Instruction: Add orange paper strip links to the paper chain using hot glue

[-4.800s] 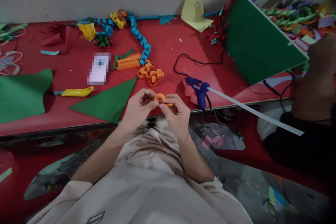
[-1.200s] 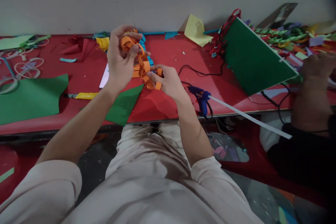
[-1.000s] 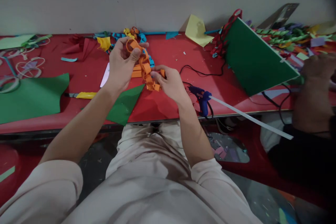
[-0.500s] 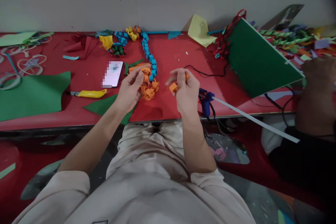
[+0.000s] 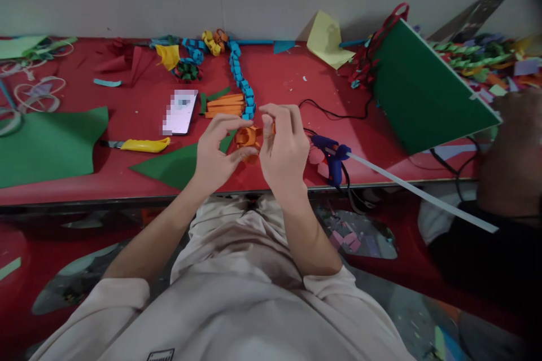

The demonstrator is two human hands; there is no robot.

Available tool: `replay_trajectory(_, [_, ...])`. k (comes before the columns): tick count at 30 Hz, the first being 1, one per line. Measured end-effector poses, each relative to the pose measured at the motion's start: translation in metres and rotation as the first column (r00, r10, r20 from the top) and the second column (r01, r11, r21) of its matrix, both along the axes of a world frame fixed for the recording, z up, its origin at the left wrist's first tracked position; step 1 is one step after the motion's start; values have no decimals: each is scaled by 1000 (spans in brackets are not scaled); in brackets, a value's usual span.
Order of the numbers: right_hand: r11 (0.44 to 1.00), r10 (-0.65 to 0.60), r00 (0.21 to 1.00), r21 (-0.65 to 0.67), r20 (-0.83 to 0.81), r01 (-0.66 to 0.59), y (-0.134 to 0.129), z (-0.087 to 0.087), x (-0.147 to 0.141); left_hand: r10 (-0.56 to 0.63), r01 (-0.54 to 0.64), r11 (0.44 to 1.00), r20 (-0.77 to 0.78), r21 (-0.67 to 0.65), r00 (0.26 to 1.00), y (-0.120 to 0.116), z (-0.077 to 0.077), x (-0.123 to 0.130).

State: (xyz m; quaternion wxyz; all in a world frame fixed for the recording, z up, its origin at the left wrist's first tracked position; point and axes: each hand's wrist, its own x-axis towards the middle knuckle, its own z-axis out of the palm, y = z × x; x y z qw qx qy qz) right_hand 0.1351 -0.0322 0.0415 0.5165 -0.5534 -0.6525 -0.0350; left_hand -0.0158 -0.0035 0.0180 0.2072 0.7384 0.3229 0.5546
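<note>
Across the red table (image 5: 277,76), near its front edge, my right hand (image 5: 288,155) bends inward, its grip hidden. My left hand (image 5: 214,155) curls opposite. The blue glue gun (image 5: 335,168) lies handily close. Left fingers and thumb bracket the orange paper chain (image 5: 245,136), probably steadying it.

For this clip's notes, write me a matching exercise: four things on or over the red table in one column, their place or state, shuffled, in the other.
Things
1. glue gun
2. utility knife
3. phone
4. orange paper loops

Place or state
A. lying left of the orange strips
B. between the left hand and the right hand
C. white stick jutting from its back
D. yellow handle, blade pointing left

Pairs: 1-C, 2-D, 3-A, 4-B
</note>
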Motion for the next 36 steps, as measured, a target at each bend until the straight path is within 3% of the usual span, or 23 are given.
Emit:
replay_trajectory(4, [994, 102, 994, -43, 41, -100, -2, 2, 3, 74, -61, 974, -54, 217, 996, -2, -2, 1])
replay_trajectory(7, [981, 189, 982, -36, 0, -189, -4, 4, 5, 142, -99, 956, -139, 278, 980, -4, -5, 0])
replay_trajectory(11, [960, 269, 929, -9, -254, -281, -6, 3, 4, 170, -125, 963, -180, 238, 969, -6, -7, 0])
replay_trajectory(14, [923, 311, 804, -40, -507, -382, -5, -3, 3, 132, -118, 984, -97, 135, 987, -7, -7, 0])
replay_trajectory(16, [881, 329, 725, -79, -605, -466, -4, -9, 6, 38, -37, 999, -36, 29, 999, -8, -6, -1])
replay_trajectory(18, [843, 348, 688, -108, -636, -526, -3, -15, 10, -82, 82, 995, 6, -58, 997, -10, -5, -4])
replay_trajectory(20, [816, 382, 690, -126, -615, -565, -4, -19, 16, -128, 128, 986, 1, -103, 992, -14, -3, -7])
replay_trajectory(24, [761, 503, 706, -132, -498, -635, -11, -20, 24, -14, 17, 991, 19, -132, 1000, -21, 2, -9])
replay_trajectory(30, [839, 449, 743, -51, -496, -541, -19, -17, 17, -40, 105, 950, 219, -295, 975, -25, 2, -2])
replay_trajectory(33, [870, 415, 686, 39, -598, -492, -18, -18, 10, -94, 177, 937, 271, -301, 958, -26, -1, 1])
replay_trajectory(36, [886, 395, 646, 85, -652, -456, -18, -21, 8, -67, 170, 930, 306, -325, 950, -27, -4, 4])
